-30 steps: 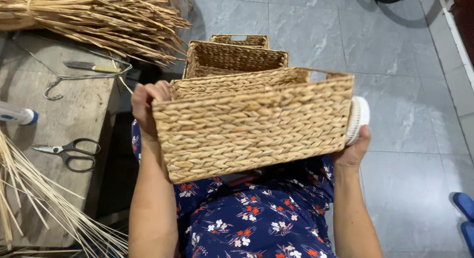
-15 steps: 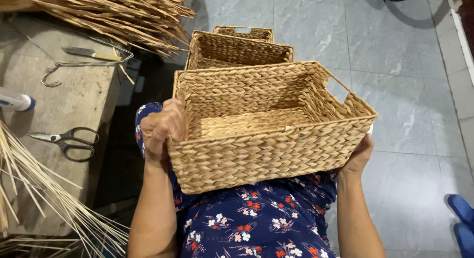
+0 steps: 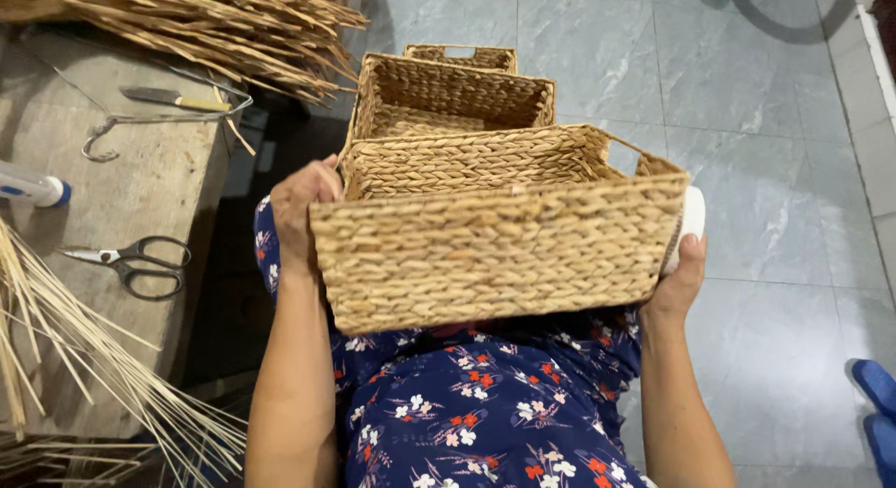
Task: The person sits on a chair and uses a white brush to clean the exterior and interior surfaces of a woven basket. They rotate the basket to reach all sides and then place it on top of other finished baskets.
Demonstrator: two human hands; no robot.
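Holding a woven basket (image 3: 495,255) in both hands' grip above grey floor tiles (image 3: 747,105), beside a worn bench (image 3: 121,180).

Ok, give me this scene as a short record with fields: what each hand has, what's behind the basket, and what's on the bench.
left hand: left hand grips the left end of the woven basket
right hand: right hand supports the basket's right end, with a white object against it
basket pose: held over the lap, long side toward the camera
behind it: two smaller woven baskets on the grey tiled floor
bench: scissors, metal hook, knife, dried reed bundle
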